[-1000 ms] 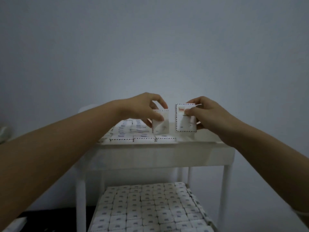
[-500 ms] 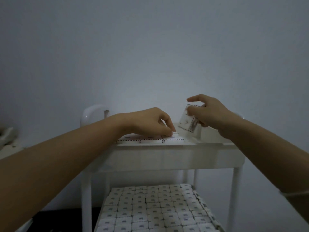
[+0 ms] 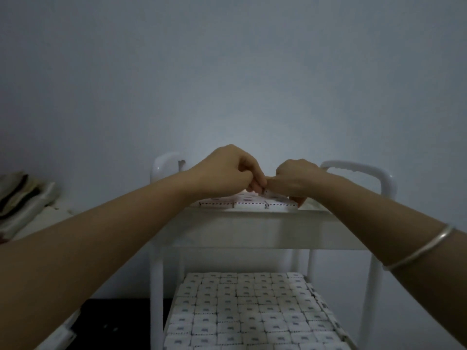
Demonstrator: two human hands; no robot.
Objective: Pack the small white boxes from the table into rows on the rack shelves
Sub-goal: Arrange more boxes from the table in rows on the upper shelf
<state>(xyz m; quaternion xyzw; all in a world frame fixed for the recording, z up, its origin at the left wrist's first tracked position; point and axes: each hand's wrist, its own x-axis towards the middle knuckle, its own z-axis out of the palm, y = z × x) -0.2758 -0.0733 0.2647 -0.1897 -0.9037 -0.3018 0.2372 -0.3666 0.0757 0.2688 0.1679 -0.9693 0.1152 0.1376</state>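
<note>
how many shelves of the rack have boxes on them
2. The top shelf, where the left hand and right hand meet over a front row of boxes, and the lower shelf, covered in packed rows. Anything further down is out of frame.

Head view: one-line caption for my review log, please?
Left hand and right hand meet over the top shelf, fitting a small white box into its row; packed boxes below.

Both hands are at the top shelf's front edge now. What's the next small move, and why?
Probably seat the small white box flat and release it. The right hand pinches it low over the front row, at that row's right end, with the left hand curled beside it. The top shelf looks bare further right, and the lower boxes fill their shelf.
</note>
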